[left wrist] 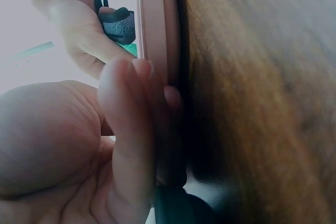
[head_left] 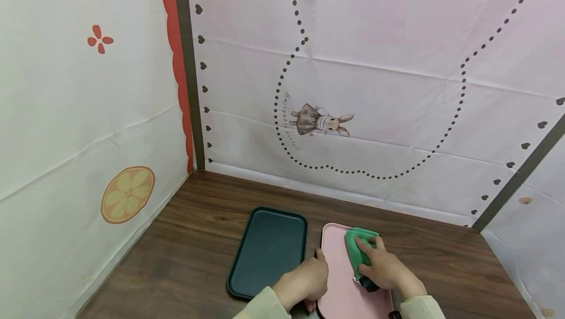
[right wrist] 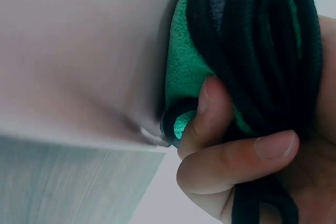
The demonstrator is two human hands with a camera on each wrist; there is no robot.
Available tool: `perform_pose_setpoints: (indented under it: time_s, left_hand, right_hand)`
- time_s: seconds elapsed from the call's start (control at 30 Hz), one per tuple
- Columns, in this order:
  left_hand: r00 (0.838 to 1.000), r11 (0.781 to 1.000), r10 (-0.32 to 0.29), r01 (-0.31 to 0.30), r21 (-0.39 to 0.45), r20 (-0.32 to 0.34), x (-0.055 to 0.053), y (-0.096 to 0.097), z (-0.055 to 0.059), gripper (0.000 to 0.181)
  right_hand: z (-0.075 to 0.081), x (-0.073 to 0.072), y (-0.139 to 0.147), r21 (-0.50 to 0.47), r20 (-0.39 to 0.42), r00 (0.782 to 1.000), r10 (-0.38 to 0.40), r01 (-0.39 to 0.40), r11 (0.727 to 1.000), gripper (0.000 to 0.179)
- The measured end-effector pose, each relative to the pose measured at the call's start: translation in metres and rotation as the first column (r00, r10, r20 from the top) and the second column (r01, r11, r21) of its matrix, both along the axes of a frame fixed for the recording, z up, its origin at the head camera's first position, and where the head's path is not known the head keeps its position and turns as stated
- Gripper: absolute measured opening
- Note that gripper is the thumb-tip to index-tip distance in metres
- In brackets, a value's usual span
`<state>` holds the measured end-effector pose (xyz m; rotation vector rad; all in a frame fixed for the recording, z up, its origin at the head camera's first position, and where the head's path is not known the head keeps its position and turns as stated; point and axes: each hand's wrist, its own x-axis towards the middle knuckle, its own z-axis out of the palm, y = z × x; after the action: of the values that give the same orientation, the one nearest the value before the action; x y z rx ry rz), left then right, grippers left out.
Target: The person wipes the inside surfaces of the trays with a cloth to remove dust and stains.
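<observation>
A folded green cloth with dark edging lies on the right part of the pink tray. My right hand grips the cloth from above; in the right wrist view its fingers curl round the bunched layers. A small white tag pokes out beneath the cloth. My left hand rests against the tray's left edge. Close up in the left wrist view, its fingers lie fairly straight along the pink rim. The left thumb's hold is unclear.
A dark green tray lies just left of the pink one, close to my left hand. Both trays are on a brown wooden table. Printed fabric walls close off the back and both sides.
</observation>
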<state>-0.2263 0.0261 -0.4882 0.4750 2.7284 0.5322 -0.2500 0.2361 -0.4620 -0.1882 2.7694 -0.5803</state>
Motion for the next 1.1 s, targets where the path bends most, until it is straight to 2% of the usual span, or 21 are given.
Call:
perform_pose_setpoints:
  time_s: [0.27, 0.7, 0.93, 1.1]
  left_hand:
    - [1.0, 1.0, 0.0, 0.0, 0.007, 0.015, -0.001, 0.0, 0.0, 0.075]
    - [0.995, 0.997, 0.018, -0.025, 0.073, 0.094, -0.003, -0.002, 0.0, 0.073]
    - [0.982, 0.99, 0.03, -0.054, 0.128, 0.186, -0.006, -0.002, 0.0, 0.07]
    - [0.98, 0.986, 0.034, -0.065, 0.153, 0.197, -0.007, -0.002, 0.0, 0.07]
  right_hand:
    - [0.0, 0.0, -0.009, 0.001, -0.031, 0.999, 0.014, -0.014, 1.0, 0.07]
    - [0.001, -0.003, -0.022, 0.002, -0.078, 0.995, 0.057, -0.057, 0.998, 0.071]
    - [0.0, -0.005, -0.031, 0.013, -0.079, 0.995, 0.065, -0.064, 0.998, 0.072]
    - [0.002, -0.005, -0.039, 0.02, -0.074, 0.995, 0.065, -0.064, 0.998, 0.072]
